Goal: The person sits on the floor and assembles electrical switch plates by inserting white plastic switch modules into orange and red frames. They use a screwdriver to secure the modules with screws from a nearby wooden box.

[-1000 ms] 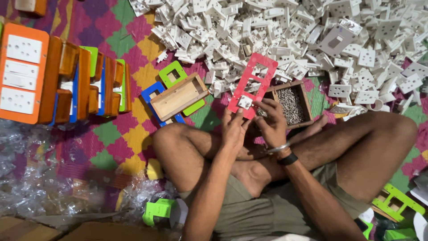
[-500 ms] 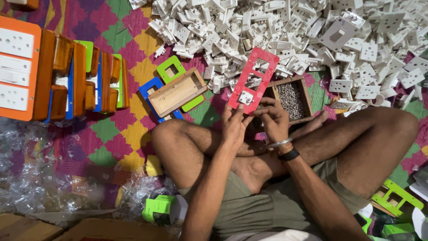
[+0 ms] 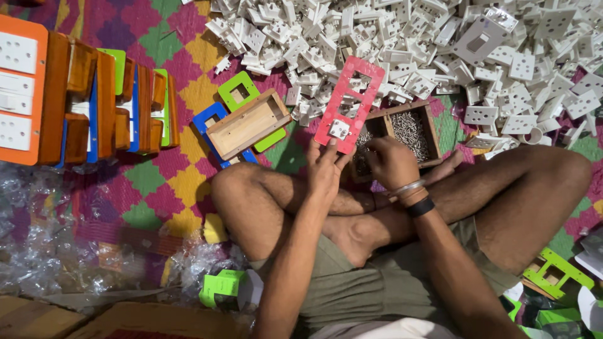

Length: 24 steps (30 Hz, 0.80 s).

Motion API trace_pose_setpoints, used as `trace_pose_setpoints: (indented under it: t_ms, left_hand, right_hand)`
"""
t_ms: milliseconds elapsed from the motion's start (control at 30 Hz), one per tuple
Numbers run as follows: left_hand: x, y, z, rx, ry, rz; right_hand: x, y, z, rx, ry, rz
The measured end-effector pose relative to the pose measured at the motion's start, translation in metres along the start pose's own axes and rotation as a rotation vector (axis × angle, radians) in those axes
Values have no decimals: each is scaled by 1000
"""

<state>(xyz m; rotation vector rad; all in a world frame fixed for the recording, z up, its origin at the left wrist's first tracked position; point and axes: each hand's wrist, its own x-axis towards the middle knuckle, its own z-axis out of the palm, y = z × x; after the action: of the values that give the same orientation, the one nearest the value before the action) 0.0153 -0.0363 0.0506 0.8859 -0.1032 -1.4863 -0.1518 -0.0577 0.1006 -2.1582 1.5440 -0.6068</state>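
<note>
On the far left, at 9 o'clock from our hands, sits the orange switch panel [image 3: 19, 94] with white switches, and beside it a row of wooden boxes with coloured plates [image 3: 116, 103] stood on edge. Same layout as a second ago; the head view has only drifted a little.

At 10 o'clock from the hands: an open wooden box [image 3: 248, 123] lying across a blue frame [image 3: 210, 122] and a green frame [image 3: 237, 93]. Untouched across all three pictures.

Centre: our left hand [image 3: 323, 169] pinches the lower edge of the red plate [image 3: 348, 103], fingers narrow, thumb on the face just below the white insert [image 3: 339, 129] seated in its lowest opening. The upper openings are empty. The plate has stayed tilted up toward 1 o'clock, with the same grip as 1 s ago.

What changed: our right hand [image 3: 389, 162] was up against the plate's lower edge a second ago; now it has dropped toward 4 o'clock and sits at the near corner of the screw box [image 3: 402, 135], fingers curled down and narrow. We cannot tell whether they hold a screw; the fingertips are hidden. We read it as the right hand leaving the plate to fetch a fastener, with the plate held ready.

At 12 to 2 o'clock, the heap of white switch parts [image 3: 440, 56] is unchanged. At bottom right, a green frame [image 3: 556, 273] lies by our knee.
</note>
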Motion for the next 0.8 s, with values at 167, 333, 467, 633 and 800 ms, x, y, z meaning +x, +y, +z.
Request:
trace_pose_setpoints:
  t_ms: [167, 333, 467, 633, 800]
  left_hand:
    - [1, 2, -2, 12, -4, 15]
    - [1, 2, 0, 37, -1, 23]
    - [0, 3, 3, 122, -19, 52]
    - [-2, 3, 8, 458, -63, 116]
    - [-13, -2, 16, 1039, -134, 406]
  right_hand:
    - [7, -17, 4, -281, -178, -2]
    - [5, -18, 8, -188, -135, 21]
    - [0, -20, -2, -35, -60, 87]
    - [8, -18, -24, 341, 59, 153]
    - [17, -11, -32, 929, 134, 234]
